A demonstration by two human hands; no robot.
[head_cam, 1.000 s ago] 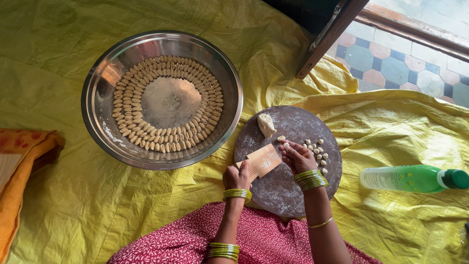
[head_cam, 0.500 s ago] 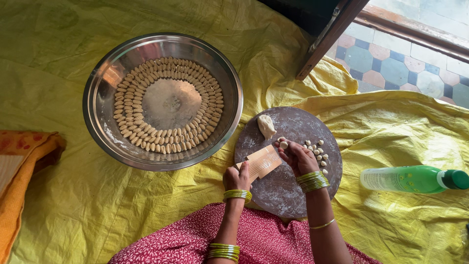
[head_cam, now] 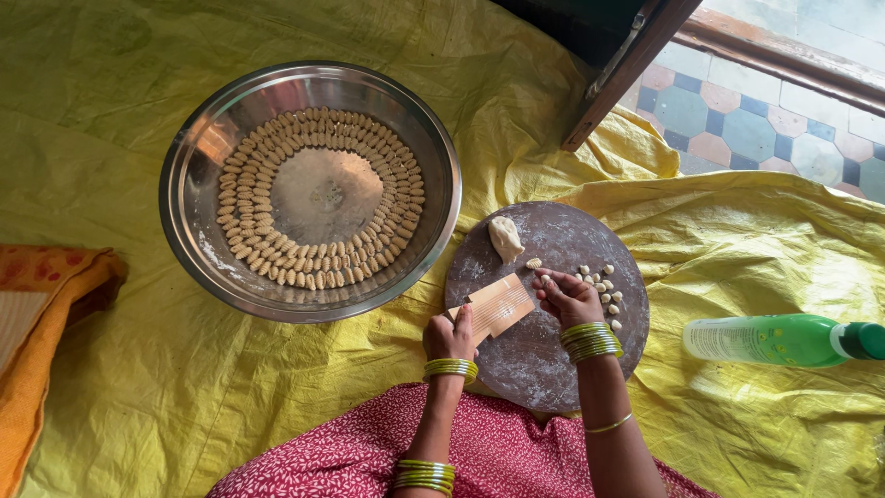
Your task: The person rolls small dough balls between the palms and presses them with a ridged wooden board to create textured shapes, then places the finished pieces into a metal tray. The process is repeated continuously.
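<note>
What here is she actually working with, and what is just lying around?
In use: ridged wooden paddle held by the left hand; right hand at its edge; round board; dough lump; small dough bits; steel bowl ringed with shaped pieces.

Lying about: green bottle; orange cloth; yellow sheet.

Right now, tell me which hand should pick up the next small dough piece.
Right. The right hand sits beside the small dough pieces on the round board, apparently with one at its fingertips. The left hand is busy steadying the ridged board, farther from the pieces.
</note>
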